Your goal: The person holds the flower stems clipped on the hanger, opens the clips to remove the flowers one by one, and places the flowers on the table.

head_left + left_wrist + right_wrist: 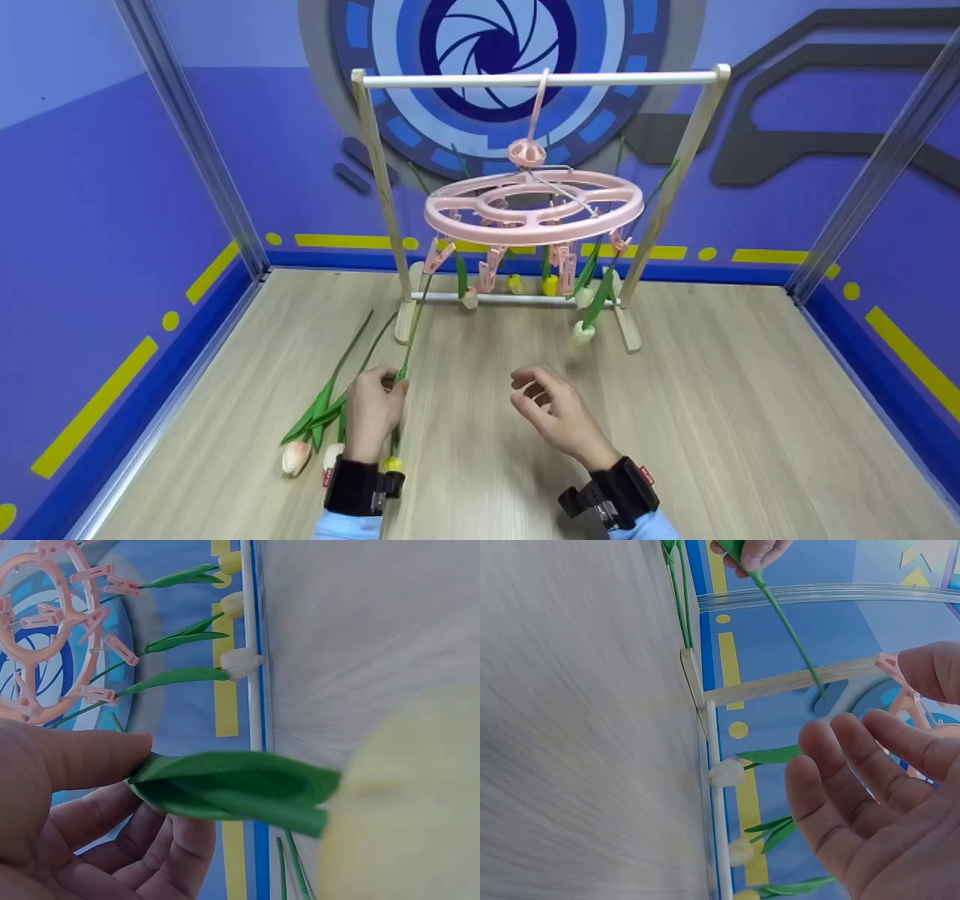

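My left hand (375,412) pinches the stem of an artificial yellow tulip (391,465) just by its green leaves (232,784). The tulip's head points down toward me, and its stem runs up toward the rack. To the right, my right hand (562,420) is held in the air with loosely bent fingers and nothing in it. Ahead of both hands, a round pink clip hanger (517,236) carries several tulips, heads down, in its small pink clips (439,256). Among them are a white tulip (583,334) and a yellow one (550,285).
A rack with wooden posts (382,180) and a white top bar (450,80) bears the hanger by its hook. Left of my left hand, a pinkish-white tulip (296,457) and another pale tulip (333,455) lie on the wood-grain table (712,420). Blue printed walls enclose the table.
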Demonstrator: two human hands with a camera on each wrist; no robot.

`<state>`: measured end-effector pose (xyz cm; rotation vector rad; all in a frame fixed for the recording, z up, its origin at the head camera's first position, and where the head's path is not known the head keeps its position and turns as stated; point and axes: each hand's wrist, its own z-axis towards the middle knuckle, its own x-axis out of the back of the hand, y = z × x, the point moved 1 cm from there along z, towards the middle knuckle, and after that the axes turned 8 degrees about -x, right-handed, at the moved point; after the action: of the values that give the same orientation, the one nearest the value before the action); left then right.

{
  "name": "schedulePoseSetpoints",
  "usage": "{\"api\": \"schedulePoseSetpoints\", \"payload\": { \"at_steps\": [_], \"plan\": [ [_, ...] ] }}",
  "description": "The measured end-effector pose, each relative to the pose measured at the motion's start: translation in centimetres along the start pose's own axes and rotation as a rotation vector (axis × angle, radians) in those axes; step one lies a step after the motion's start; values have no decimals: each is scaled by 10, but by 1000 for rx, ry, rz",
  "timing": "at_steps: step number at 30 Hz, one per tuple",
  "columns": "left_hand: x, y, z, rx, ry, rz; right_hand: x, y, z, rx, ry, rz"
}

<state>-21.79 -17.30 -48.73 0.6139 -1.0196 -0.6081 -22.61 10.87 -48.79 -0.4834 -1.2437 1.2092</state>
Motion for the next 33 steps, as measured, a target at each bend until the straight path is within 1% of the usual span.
{"api": "schedulePoseSetpoints", "payload": {
  "at_steps": [3, 11, 15, 19, 25, 33],
  "plan": [
    [-2, -2, -1, 15, -10, 12, 0, -1, 0, -9, -6, 0],
    [-4, -6, 0, 85, -67, 13, -1, 0, 0, -9, -11, 3],
    [-5, -8, 0, 103, -89, 22, -4, 2, 0, -8, -24, -7],
    [-5, -8, -1, 107, -109, 32, -9, 5, 0, -7, -49, -25],
    [-5, -8, -1, 110, -140, 34, -17, 7, -1, 9, -109, -74],
    [-8, -12, -1, 139, -172, 36, -25, 6, -4, -29, -173, -128]
  ]
}}
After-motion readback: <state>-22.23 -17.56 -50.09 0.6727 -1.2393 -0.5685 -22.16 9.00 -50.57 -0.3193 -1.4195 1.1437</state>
